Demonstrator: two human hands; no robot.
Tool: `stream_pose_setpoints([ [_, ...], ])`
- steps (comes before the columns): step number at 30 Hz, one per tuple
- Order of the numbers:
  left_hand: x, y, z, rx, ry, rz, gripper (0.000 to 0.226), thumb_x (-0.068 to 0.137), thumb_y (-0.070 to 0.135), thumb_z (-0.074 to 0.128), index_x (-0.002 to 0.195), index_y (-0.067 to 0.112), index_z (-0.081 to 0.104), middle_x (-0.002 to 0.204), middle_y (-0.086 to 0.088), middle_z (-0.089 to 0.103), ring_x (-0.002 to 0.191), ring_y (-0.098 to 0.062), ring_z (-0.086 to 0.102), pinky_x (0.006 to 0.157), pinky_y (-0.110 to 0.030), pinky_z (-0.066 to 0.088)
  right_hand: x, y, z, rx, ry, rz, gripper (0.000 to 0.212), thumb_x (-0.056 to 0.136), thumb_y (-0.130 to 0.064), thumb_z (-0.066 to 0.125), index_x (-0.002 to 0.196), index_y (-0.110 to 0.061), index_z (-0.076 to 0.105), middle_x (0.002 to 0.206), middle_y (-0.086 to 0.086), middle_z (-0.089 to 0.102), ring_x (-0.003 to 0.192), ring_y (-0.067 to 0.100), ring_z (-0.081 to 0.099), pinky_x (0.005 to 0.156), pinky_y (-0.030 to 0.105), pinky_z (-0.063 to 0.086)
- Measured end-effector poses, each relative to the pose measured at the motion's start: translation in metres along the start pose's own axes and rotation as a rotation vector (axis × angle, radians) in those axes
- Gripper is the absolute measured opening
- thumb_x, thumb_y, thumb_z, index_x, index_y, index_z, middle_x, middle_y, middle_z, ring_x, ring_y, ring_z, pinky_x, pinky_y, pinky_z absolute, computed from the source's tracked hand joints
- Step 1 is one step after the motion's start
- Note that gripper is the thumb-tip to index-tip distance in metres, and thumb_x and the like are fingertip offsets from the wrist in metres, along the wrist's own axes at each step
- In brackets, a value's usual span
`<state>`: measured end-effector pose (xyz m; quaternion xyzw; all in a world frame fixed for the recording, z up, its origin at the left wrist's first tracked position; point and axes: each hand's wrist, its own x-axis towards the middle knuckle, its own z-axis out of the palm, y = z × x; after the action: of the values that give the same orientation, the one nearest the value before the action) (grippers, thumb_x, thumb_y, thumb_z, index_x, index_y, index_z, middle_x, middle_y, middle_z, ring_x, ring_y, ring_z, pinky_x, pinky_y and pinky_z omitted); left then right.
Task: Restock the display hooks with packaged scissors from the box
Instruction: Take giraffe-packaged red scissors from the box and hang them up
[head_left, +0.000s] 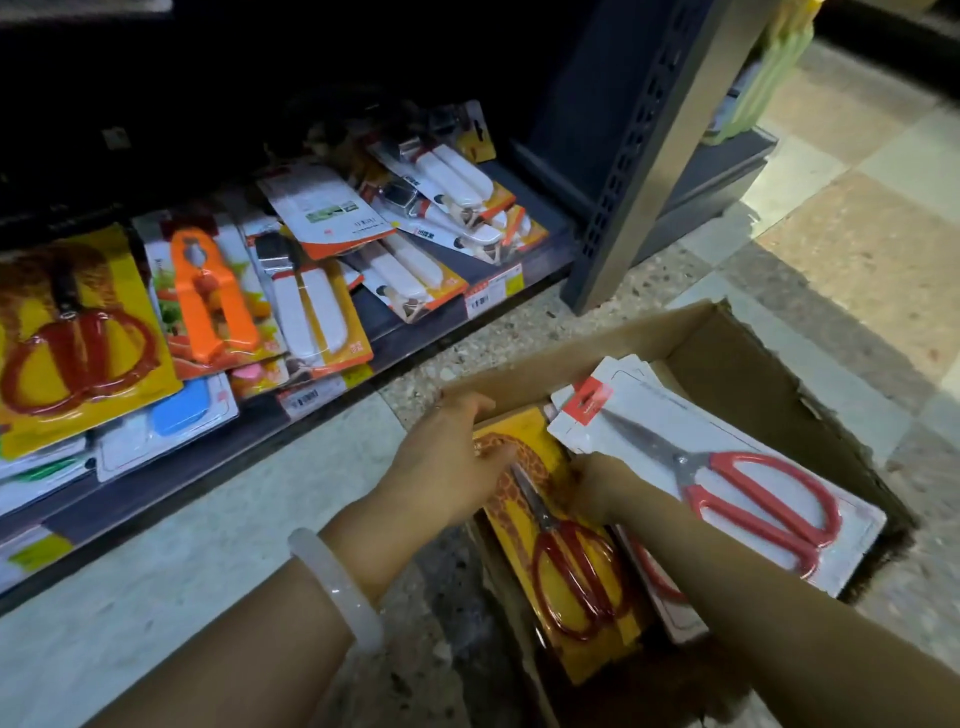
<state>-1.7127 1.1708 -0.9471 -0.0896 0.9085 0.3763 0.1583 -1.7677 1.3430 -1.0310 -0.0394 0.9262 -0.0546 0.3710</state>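
Now both hands reaching into cardboard box (737, 358) at lower right of frame. Left hand (447, 457) lying with relaxed fingers over top edge of yellow giraffe-print scissors pack (550, 525), holding nothing firmly. Right hand (597, 486) dipping behind that pack, fingers hidden, so grip cannot be told. White-card red-handled scissors pack (727, 478) resting tilted across box, upper right of hands. Packs looking light, stiff, flat, blister slick; best pinching card edge near hang hole. Shelf (467, 260) of packaged tools sitting at upper left.
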Motion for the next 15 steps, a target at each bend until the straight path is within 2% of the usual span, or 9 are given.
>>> stream_pose_setpoints([
  [2,0.001,-0.003,0.001,-0.016,0.001,-0.014,0.052,0.089,0.033,0.061,0.136,0.020,0.044,0.139,-0.001,0.050,0.124,-0.017,0.050,0.101,-0.033,0.043,0.005,0.001,0.000,0.039,0.067,0.053,0.038,0.093,-0.034,0.052,0.119,-0.007,0.055,0.122,0.011,0.060,0.111,0.023,0.056,0.082,0.026,0.042],
  [4,0.000,-0.006,0.001,-0.021,0.005,-0.020,0.051,0.089,0.033,0.061,0.135,0.020,0.045,0.136,-0.001,0.052,0.122,-0.017,0.052,0.100,-0.033,0.045,0.008,0.000,0.000,0.069,0.080,0.072,0.042,0.087,-0.037,0.060,0.115,-0.006,0.056,0.116,0.011,0.062,0.106,0.024,0.058,0.077,0.026,0.042],
  [7,-0.003,-0.009,0.002,-0.026,0.010,-0.019,0.049,0.089,0.033,0.061,0.134,0.020,0.047,0.133,-0.002,0.054,0.118,-0.017,0.055,0.097,-0.030,0.045,0.006,-0.006,0.000,0.086,0.021,0.091,0.058,0.077,-0.037,0.074,0.119,-0.004,0.051,0.118,0.011,0.060,0.111,0.025,0.057,0.079,0.026,0.045],
  [9,-0.004,-0.010,0.002,-0.028,-0.001,-0.022,0.048,0.090,0.032,0.060,0.134,0.021,0.046,0.133,-0.001,0.054,0.116,-0.015,0.056,0.093,-0.027,0.046,0.004,-0.011,0.002,0.034,-0.010,0.092,0.062,0.075,-0.035,0.075,0.120,-0.002,0.050,0.119,0.012,0.059,0.112,0.026,0.057,0.086,0.029,0.048],
  [13,-0.005,-0.010,0.000,-0.065,-0.012,-0.030,0.049,0.088,0.032,0.062,0.134,0.023,0.046,0.132,-0.001,0.054,0.111,-0.015,0.058,0.094,-0.033,0.049,0.004,-0.017,0.013,-0.025,0.000,0.102,0.069,0.067,-0.041,0.080,0.118,-0.003,0.053,0.118,0.012,0.059,0.112,0.028,0.057,0.094,0.037,0.050],
  [15,-0.006,-0.010,-0.001,-0.075,-0.017,-0.033,0.050,0.088,0.031,0.063,0.134,0.022,0.046,0.133,0.000,0.053,0.111,-0.016,0.059,0.095,-0.035,0.049,0.006,-0.013,0.016,0.029,0.035,0.116,0.073,0.063,-0.039,0.083,0.119,-0.004,0.051,0.119,0.012,0.058,0.113,0.029,0.056,0.095,0.038,0.050],
])
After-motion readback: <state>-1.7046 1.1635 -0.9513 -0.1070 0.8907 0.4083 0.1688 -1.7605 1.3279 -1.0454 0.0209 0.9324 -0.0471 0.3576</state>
